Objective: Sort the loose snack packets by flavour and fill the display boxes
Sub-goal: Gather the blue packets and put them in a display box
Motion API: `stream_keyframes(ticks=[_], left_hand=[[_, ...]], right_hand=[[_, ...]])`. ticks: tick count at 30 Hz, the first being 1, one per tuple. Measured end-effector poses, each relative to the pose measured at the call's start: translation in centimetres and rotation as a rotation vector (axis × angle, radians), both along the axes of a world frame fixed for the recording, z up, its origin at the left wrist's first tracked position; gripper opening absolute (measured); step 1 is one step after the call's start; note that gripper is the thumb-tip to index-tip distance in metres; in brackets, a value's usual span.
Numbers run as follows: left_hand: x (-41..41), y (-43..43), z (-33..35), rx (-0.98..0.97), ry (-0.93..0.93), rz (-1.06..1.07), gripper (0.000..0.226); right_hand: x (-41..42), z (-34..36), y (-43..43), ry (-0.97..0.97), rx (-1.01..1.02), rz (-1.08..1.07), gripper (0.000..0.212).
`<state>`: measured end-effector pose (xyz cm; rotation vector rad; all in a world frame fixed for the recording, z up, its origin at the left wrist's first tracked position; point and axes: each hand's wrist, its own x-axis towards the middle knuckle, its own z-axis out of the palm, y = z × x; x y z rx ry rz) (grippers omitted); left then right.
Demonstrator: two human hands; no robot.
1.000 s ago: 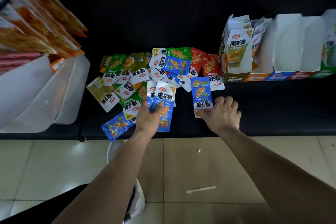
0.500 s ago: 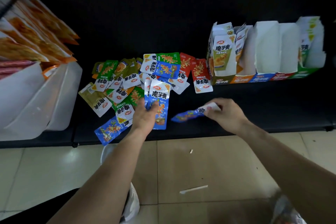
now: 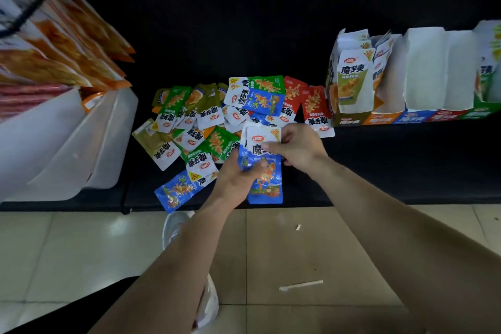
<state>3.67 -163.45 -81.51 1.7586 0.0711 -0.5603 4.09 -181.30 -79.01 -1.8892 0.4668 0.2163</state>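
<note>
Where both hands meet above the front edge of the black shelf, much is covered. The left hand curls round the lower half of a small stack of blue packets; the right hand pinches the stack's white top end, thumb across the print. Count of packets in the stack: cannot tell, edges overlap. Stack held at 5 o'clock of the loose pile, which lies on the shelf: green, olive, red and blue packets overlapping, lower layers hidden. At the pile's 7 o'clock edge, a single blue packet by the shelf lip. At 3 o'clock, a row of display boxes; leftmost holds olive packets upright, the far-right one cut off by the frame. At 9 o'clock, white bins, with blurred orange packs above. On the floor tiles at 6 o'clock, a paper scrap; a white bag partly hidden behind the left forearm.
</note>
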Motion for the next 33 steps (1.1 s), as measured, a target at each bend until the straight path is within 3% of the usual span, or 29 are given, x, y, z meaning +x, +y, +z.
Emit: stream_keyframes(ticks=[3,6,9,15,19,24,28,30,33], left_hand=[[2.2,2.0,-0.7,0.054,-0.008,0.112,0.028],[4.5,3.9,-1.6,0.084,-0.011,0.223,0.024],[5.4,4.8,-2.3,0.114,-0.008,0.299,0.019],[4.5,3.9,-2.8,0.12,0.032,0.276,0.016],[3.3,2.9,-2.1,0.13,-0.012,0.23,0.015],[1.7,2.3,-2.1,0.14,-0.004,0.214,0.022],[1.3,1.8,-2.3,0.098,0.002,0.21,0.029],[1.2,1.6,-2.3,0.106,0.02,0.194,0.031],[1.0,1.1,-2.1,0.134,0.027,0.169,0.018]], right_hand=[[3.2,-1.0,0.8,-0.104,-0.324,0.014,0.037],[6.7,-2.3,0.4,-0.097,-0.706,0.381,0.066],[7.6,-4.1,0.1,0.01,-0.852,0.578,0.076],[-0.2,-6.2,-1.6,-0.025,-1.046,0.529,0.058],[-3.4,-6.3,-3.0,-0.08,-0.979,0.344,0.042],[-0.7,-5.1,-2.2,0.126,-0.839,0.083,0.076],[0.7,-4.8,-1.6,0.284,-0.673,0.005,0.083],[0.0,-4.9,-2.0,0.281,-0.607,0.021,0.074],[-2.5,-4.6,-3.4,0.204,-0.44,0.003,0.036]])
